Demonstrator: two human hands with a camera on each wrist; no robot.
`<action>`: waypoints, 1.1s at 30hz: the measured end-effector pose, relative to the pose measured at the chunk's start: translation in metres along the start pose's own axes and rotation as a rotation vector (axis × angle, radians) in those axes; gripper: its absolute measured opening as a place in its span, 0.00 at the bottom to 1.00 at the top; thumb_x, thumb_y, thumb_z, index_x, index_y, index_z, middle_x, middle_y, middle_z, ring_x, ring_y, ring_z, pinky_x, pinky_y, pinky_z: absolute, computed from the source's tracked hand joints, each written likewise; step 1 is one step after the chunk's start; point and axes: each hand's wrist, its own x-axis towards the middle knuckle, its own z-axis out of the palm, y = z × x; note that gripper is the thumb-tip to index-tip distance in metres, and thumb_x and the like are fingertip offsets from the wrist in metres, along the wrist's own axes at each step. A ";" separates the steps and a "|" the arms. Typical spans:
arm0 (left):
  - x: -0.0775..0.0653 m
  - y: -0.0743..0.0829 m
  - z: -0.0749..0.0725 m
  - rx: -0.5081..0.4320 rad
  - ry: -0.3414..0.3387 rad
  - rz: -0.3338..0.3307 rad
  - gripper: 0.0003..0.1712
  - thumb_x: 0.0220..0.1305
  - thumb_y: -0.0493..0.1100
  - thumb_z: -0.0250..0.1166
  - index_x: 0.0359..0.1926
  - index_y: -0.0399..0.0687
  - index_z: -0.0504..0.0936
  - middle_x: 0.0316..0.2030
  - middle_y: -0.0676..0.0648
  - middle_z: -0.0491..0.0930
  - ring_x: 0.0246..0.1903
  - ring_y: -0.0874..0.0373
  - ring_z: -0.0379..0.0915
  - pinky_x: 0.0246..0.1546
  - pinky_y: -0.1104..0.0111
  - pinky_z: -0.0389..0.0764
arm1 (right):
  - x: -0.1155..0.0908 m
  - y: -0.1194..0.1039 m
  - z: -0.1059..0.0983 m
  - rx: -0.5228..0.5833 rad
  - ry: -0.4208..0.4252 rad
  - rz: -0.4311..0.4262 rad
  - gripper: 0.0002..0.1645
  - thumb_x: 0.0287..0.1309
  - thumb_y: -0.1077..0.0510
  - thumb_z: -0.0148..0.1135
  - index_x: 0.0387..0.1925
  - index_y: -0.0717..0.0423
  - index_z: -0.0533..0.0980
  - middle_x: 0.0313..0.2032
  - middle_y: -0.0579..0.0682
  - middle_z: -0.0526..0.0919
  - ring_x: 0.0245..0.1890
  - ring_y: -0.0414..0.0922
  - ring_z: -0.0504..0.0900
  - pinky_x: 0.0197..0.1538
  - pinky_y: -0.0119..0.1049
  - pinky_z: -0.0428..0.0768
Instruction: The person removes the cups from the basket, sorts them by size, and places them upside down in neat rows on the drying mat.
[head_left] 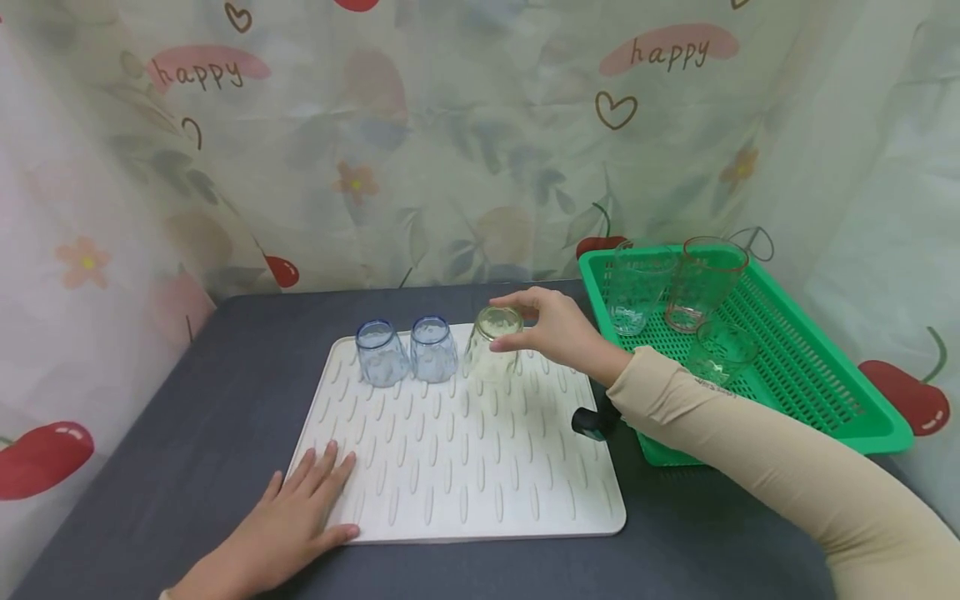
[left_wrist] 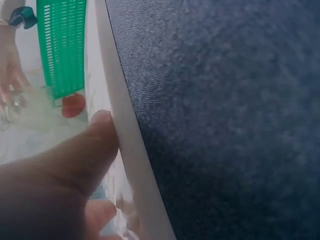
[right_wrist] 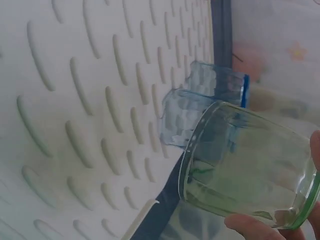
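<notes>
My right hand (head_left: 558,329) grips a pale green-tinted glass (head_left: 491,354) between thumb and fingers at its upper end, over the back of the white ridged mat (head_left: 465,467). In the right wrist view, the fingertips (right_wrist: 252,227) curl around the green-edged end of this glass (right_wrist: 250,165). To its left, two light blue glasses with darker blue edges on top, one at the far left (head_left: 382,357) and one in the middle (head_left: 433,352), stand on the mat. My left hand (head_left: 292,512) lies with fingers spread on the mat's front left corner, its thumb (left_wrist: 97,145) along the front edge.
A green plastic basket (head_left: 825,400) stands on the right, partly behind the right sleeve (head_left: 735,433). Inside are a tall clear glass (head_left: 637,287), a pink-rimmed glass (head_left: 701,287) and a low clear glass (head_left: 720,350). A patterned curtain (head_left: 450,150) hangs behind the dark table (head_left: 210,400).
</notes>
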 end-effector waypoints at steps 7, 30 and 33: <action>0.002 -0.002 0.001 -0.065 -0.080 -0.010 0.52 0.58 0.75 0.52 0.74 0.51 0.57 0.75 0.38 0.49 0.72 0.33 0.44 0.60 0.29 0.49 | 0.017 0.014 0.015 -0.012 -0.017 0.037 0.37 0.47 0.52 0.76 0.61 0.47 0.75 0.61 0.52 0.73 0.61 0.53 0.74 0.58 0.48 0.76; 0.000 -0.006 0.005 -0.072 -0.031 0.011 0.50 0.59 0.75 0.52 0.74 0.53 0.58 0.74 0.39 0.50 0.71 0.33 0.47 0.60 0.30 0.50 | 0.044 0.032 0.041 -0.030 0.007 0.062 0.37 0.47 0.54 0.76 0.61 0.48 0.75 0.52 0.52 0.76 0.46 0.50 0.69 0.47 0.43 0.71; 0.001 -0.007 0.005 -0.074 -0.046 0.005 0.51 0.58 0.76 0.52 0.74 0.53 0.57 0.75 0.39 0.49 0.72 0.33 0.46 0.60 0.29 0.49 | 0.046 0.034 0.042 -0.030 0.003 0.063 0.37 0.47 0.54 0.76 0.61 0.48 0.75 0.54 0.52 0.76 0.48 0.50 0.71 0.49 0.44 0.73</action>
